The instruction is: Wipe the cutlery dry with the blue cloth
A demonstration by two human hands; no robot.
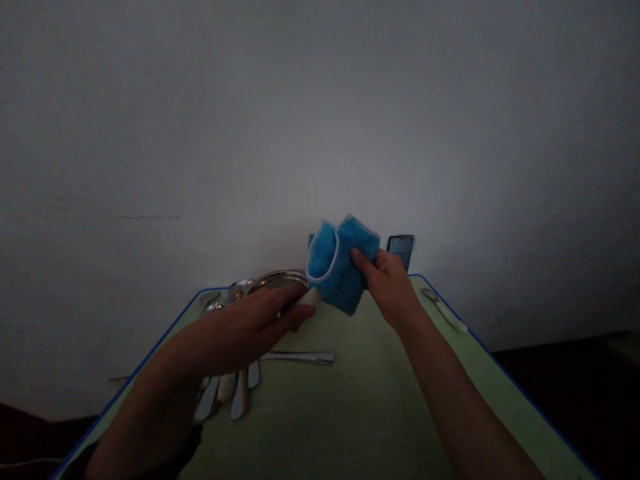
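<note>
My right hand [387, 280] pinches a folded blue cloth [347, 267] with pale stitched edges, thumb on its near face. Closed around a white-handled utensil [311, 297] is my left hand [265, 310]. The utensil's far end is hidden at the cloth, so I cannot tell whether it is a spoon or a fork. A round metal bowl or plate [280, 275] shows its shiny rim behind my left hand. Below that hand, several pieces of cutlery [241, 393] lie fanned out, partly covered by my wrist.
Spoon bowls [215, 306] glint at the table's back left. One metal handle [300, 358] lies crosswise mid-table. A white-handled spoon [445, 312] rests at the right edge. A phone [400, 250] leans on the wall behind the green, blue-edged table [350, 413].
</note>
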